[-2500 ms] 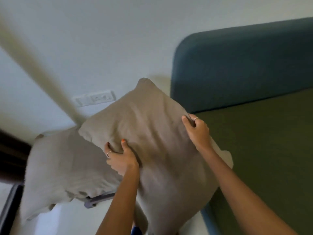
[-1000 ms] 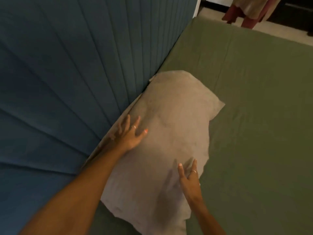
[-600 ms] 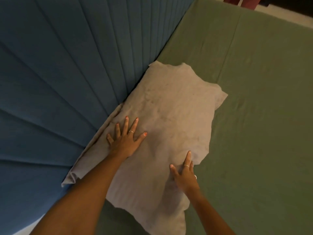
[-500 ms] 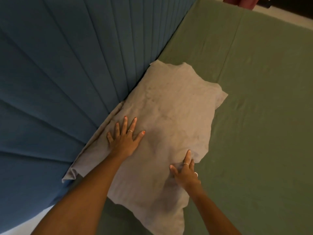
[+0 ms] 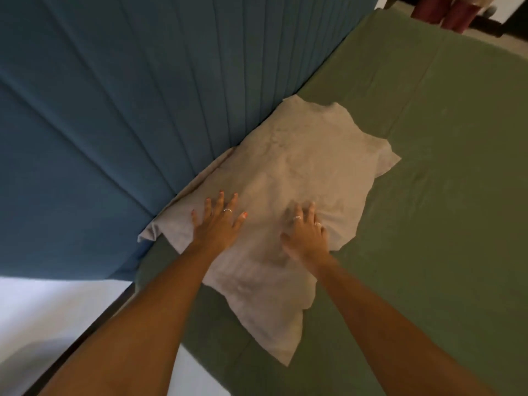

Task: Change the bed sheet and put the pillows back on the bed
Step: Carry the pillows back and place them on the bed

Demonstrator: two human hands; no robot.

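Now your left hand (image 5: 218,225) lies flat and your right hand (image 5: 307,235) presses, fingers slightly bent, on the pillow (image 5: 288,181); soft, light, floppy; lift it by its corners.

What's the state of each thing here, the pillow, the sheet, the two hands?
Beige pillow: lying flat on the bed, one long edge against the blue headboard, case wrinkled.
Green bed sheet: spread over the mattress, faint fold creases.
Left hand: fingers straight and spread, palm down on the pillow.
Right hand: blurred, resting on the pillow, fingers fairly straight.
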